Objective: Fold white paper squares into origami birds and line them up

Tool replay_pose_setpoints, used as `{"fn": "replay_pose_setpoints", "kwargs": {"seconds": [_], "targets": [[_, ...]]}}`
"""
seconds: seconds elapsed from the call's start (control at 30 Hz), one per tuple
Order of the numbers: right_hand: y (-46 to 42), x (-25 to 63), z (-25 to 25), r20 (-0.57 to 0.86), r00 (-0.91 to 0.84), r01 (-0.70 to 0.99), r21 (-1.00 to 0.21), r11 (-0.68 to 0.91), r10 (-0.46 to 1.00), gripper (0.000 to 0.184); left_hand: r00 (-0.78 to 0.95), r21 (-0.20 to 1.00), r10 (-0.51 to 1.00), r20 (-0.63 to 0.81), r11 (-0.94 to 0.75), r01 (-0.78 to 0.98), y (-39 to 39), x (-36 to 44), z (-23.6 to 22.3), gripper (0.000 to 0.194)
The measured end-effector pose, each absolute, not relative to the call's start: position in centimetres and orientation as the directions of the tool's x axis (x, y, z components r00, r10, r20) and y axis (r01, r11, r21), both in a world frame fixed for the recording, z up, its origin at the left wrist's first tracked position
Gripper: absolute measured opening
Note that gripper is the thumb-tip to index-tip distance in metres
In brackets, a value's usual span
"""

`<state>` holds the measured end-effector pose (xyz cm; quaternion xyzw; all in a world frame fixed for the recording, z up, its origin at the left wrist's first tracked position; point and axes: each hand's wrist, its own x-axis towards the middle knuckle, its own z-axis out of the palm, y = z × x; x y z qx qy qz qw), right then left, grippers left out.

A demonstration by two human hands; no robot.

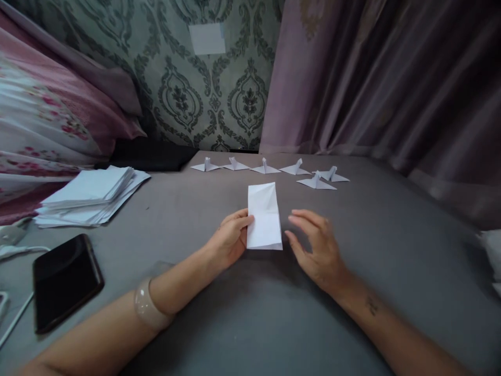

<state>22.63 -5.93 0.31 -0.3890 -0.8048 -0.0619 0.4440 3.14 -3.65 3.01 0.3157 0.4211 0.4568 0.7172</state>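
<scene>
A folded sheet of white paper [265, 216], taller than wide and creased near its top, is held up above the grey surface. My left hand [231, 235] pinches its left edge, thumb in front and fingers behind. Just right of the paper, my right hand [317, 248] is apart from it, thumb and fingers spread with nothing between them. Beyond both hands stand several folded paper figures with pointed wings, among them a front one [316, 181] at the right and one [205, 165] at the left end of the row.
A stack of white paper [90, 196] lies at the left on the grey surface [188, 334]. Nearer me are a black phone [66, 282] and a white cable [18, 318]. A dark flat item [152, 155] lies at the back left. Curtains [313, 78] hang behind, beside patterned wallpaper [180, 99].
</scene>
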Motion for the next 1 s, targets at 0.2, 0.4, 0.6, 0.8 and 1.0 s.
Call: {"fn": "replay_pose_setpoints", "kwargs": {"seconds": [0.2,0.4,0.6,0.8,1.0], "targets": [[-6.1,22.6,-0.1,0.588,-0.52,0.692,-0.135,0.709,0.619,0.033,0.259,0.87,0.898,-0.356,0.42,-0.259,-4.4,3.9,1.0,0.029],[-5.6,23.1,-1.0,0.402,-0.57,0.656,-0.303,0.691,0.717,0.032,0.125,0.904,0.986,0.112,-0.154,0.398,-3.5,2.0,-0.4,0.035],[-5.5,23.1,-1.2,0.326,-0.489,0.606,-0.54,0.584,0.809,0.018,0.483,0.648,0.873,0.065,-0.405,0.645,-3.0,0.2,0.3,0.042],[-5.2,22.3,-1.0,0.177,-0.313,0.64,-0.687,0.345,0.933,0.018,0.426,0.662,0.903,0.052,-0.35,0.662,-3.3,0.9,-0.2,0.016],[-4.6,21.7,-1.1,0.147,-0.133,0.733,-0.651,0.197,0.98,0.024,0.308,0.68,0.946,0.102,-0.292,0.672,-3.5,2.0,-0.5,0.023]]}}
